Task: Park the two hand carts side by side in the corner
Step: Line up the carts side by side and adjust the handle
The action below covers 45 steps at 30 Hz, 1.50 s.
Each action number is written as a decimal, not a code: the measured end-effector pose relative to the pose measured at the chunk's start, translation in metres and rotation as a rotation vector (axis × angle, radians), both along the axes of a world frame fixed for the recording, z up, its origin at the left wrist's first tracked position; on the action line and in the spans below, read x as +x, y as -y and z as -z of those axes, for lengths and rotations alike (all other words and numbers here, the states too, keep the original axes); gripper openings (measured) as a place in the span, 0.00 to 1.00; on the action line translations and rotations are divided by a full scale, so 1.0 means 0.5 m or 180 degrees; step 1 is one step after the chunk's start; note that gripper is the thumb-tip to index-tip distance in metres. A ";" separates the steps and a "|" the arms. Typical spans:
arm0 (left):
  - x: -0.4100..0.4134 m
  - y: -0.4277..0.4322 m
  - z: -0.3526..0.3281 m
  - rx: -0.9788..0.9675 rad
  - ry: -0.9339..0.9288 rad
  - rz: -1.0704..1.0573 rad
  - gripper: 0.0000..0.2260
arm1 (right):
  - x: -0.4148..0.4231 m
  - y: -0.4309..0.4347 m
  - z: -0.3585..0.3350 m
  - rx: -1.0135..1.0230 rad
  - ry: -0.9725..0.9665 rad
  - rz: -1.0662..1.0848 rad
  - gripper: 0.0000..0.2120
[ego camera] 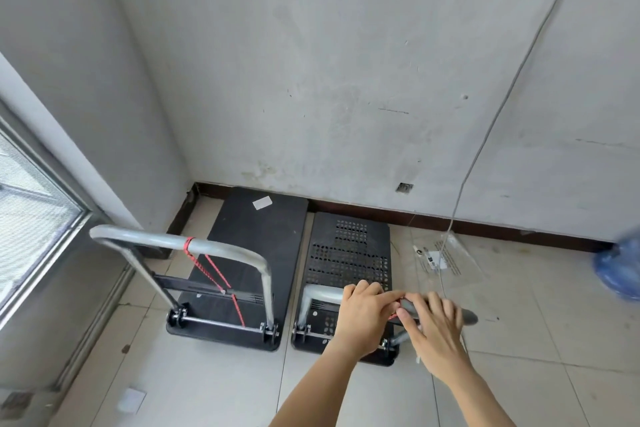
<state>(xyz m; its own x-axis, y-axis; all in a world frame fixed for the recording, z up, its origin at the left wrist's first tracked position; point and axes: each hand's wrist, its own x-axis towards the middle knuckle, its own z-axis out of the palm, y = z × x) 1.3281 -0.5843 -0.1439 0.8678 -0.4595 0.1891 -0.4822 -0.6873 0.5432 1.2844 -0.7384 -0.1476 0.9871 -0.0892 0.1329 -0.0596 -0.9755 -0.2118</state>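
Observation:
Two black platform hand carts stand side by side in the room's corner, their far ends against the baseboard. The larger cart [252, 253] on the left has a solid deck, an upright silver handle [180, 243] and a red cord [214, 274] tied to it. The smaller cart [349, 253] on the right has a perforated deck. Both my hands rest on its handle bar [467, 315]: my left hand [367, 315] is wrapped over it, and my right hand [433, 326] grips it beside a red cord at the fingertips.
A window frame [41, 218] runs along the left wall. A clear plastic sheet [446, 260] lies on the tiled floor right of the small cart. A blue water jug [620, 267] sits at the right edge. A thin cable [485, 135] hangs down the wall.

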 end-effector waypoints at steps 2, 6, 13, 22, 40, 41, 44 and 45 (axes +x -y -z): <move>-0.026 -0.012 0.005 -0.0033 0.0060 -0.0019 0.17 | -0.027 -0.013 0.001 -0.0020 0.0038 0.0007 0.27; -0.070 -0.033 0.009 -0.0096 0.0144 0.0059 0.28 | -0.072 -0.034 0.003 -0.0020 -0.0034 0.0085 0.28; -0.077 -0.062 0.013 0.0002 0.0356 0.0046 0.24 | -0.083 -0.066 0.005 -0.0019 0.0027 0.0160 0.27; -0.059 -0.053 0.001 0.0182 0.0201 0.0230 0.14 | -0.061 -0.050 0.012 0.0048 0.0045 0.0060 0.26; -0.034 -0.078 0.006 0.0051 0.0251 0.0127 0.15 | -0.035 -0.076 0.015 0.0168 0.0190 0.0008 0.26; -0.034 -0.080 0.006 0.0007 0.0214 0.0114 0.16 | -0.035 -0.078 0.013 0.0181 0.0189 0.0010 0.27; -0.034 -0.087 0.003 -0.0032 0.0147 0.0155 0.16 | -0.038 -0.082 0.014 0.0174 0.0199 0.0019 0.27; -0.035 -0.089 0.004 0.0004 0.0146 0.0186 0.15 | -0.040 -0.083 0.014 0.0172 0.0184 0.0023 0.27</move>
